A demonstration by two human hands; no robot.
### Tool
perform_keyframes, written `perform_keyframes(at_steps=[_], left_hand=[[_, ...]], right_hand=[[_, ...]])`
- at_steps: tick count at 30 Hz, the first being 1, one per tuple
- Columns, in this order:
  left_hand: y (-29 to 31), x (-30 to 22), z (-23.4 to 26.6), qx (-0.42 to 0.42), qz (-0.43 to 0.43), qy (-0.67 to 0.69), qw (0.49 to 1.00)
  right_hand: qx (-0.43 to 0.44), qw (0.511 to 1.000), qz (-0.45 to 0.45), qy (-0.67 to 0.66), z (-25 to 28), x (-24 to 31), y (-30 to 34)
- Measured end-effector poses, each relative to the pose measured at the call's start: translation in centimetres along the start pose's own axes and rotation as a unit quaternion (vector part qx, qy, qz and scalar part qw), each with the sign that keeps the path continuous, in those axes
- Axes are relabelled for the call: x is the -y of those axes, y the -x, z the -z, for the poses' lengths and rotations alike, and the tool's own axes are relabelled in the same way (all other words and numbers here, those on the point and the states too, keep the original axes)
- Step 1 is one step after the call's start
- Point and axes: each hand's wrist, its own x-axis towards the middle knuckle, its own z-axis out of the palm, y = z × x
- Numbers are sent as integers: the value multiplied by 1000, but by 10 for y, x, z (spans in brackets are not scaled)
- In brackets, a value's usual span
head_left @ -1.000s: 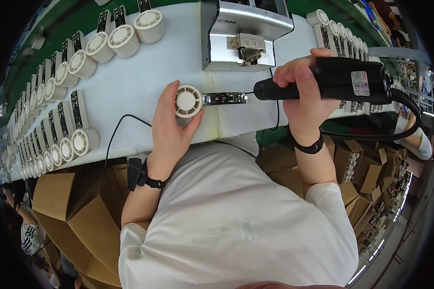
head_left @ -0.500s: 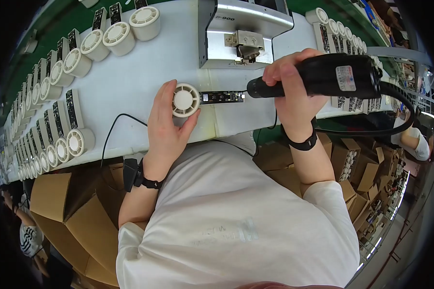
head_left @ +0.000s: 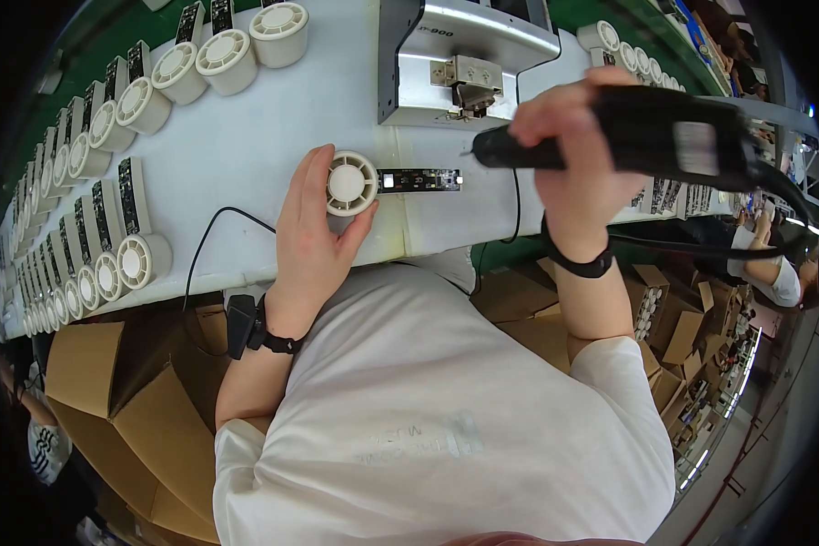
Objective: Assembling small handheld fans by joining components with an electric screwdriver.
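My left hand [head_left: 314,241] wraps thumb and fingers around the white round slotted cap [head_left: 351,184] of a device lying on the table. A narrow dark circuit board [head_left: 419,180] stretches from that cap toward the right. My right hand [head_left: 581,168], somewhat blurred, is closed around a black electric screwdriver [head_left: 651,132] with a cable at its rear. Its thin tip points left, above and to the right of the board's far end, apart from it.
A silver screw feeder machine [head_left: 473,59] stands beyond the board. Rows of similar white devices [head_left: 226,62] line the table's left side, with more at the right [head_left: 601,38]. A thin black cable [head_left: 211,218] crosses the front edge. Open cardboard boxes [head_left: 155,428] sit below.
The screwdriver in my right hand has moved off the board's right end, going up and to the right. My left hand still holds the cap in the same place.
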Motion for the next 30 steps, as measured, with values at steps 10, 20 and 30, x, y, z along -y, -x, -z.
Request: perform_keyframes(at_steps=[10,20,30], left_hand=[[1,-1,0,2,0,11,1000],[-1,0,0,-3,2,5,1000],[1,-2,0,1,19,8,1000]], right_hand=[[-97,995,-9,22,-32,4,-28],[5,998,-11,56,3,11,26],[-16,999,-24,21,10,5,40]])
